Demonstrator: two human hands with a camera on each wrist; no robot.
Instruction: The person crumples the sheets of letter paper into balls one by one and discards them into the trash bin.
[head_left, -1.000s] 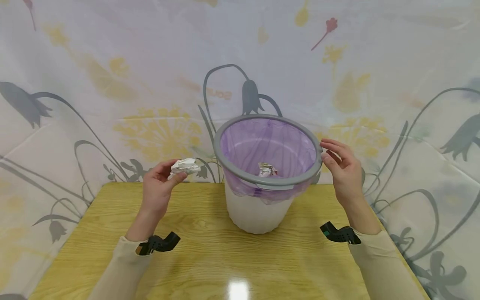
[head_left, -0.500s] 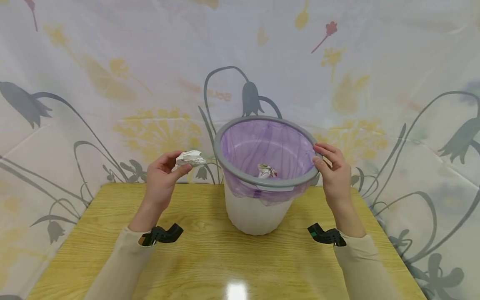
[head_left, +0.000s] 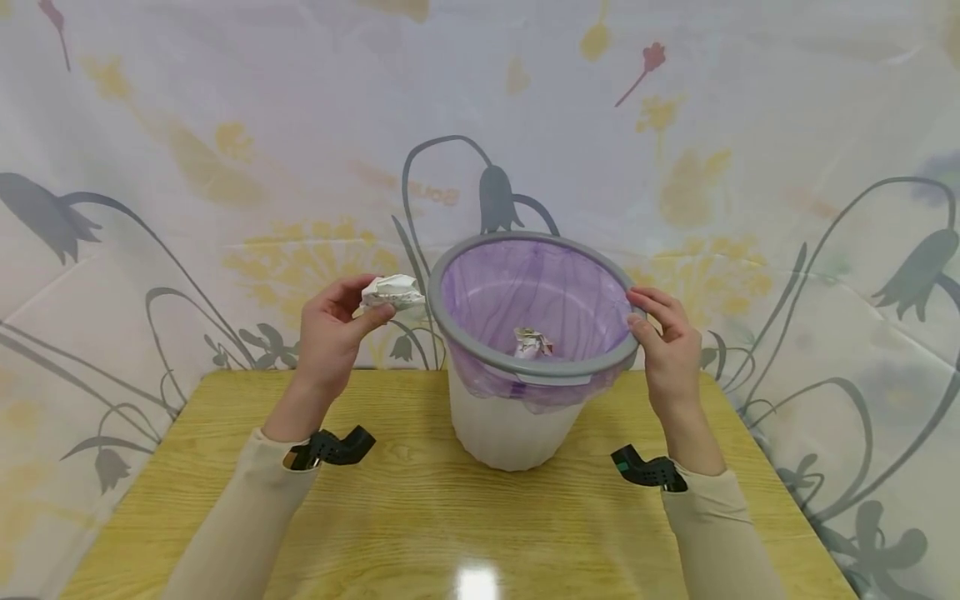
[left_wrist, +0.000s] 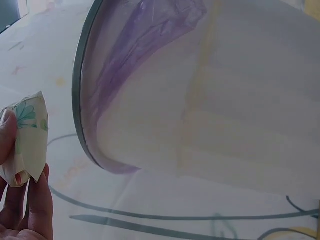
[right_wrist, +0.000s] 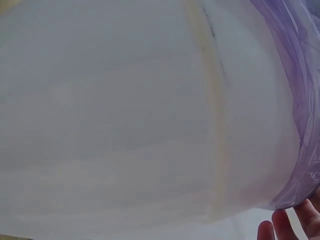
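A white trash bin (head_left: 517, 429) with a grey rim (head_left: 480, 348) and a purple bag (head_left: 540, 287) lining it stands on the table. Inside lies a crumpled piece of printed paper (head_left: 531, 343). My left hand (head_left: 333, 337) pinches another crumpled paper (head_left: 393, 292) between thumb and fingers, just left of the rim. Green and red print shows on this held paper (left_wrist: 31, 135) in the left wrist view. On the bin's right side my right hand (head_left: 671, 354) holds the rim with thumb and fingertips. Its fingertips (right_wrist: 282, 225) appear at the bag's folded edge in the right wrist view.
The wood-grain table (head_left: 420, 525) runs under the bin and both forearms. Behind it hangs a pale cloth (head_left: 300, 125) printed with flowers, close to the table's back edge. Each wrist wears a black camera mount (head_left: 341, 447).
The left hand has moved up and right with the crumpled paper, closer to the rim. My right hand has shifted left onto the rim and then stayed there. The bin stands where it was.
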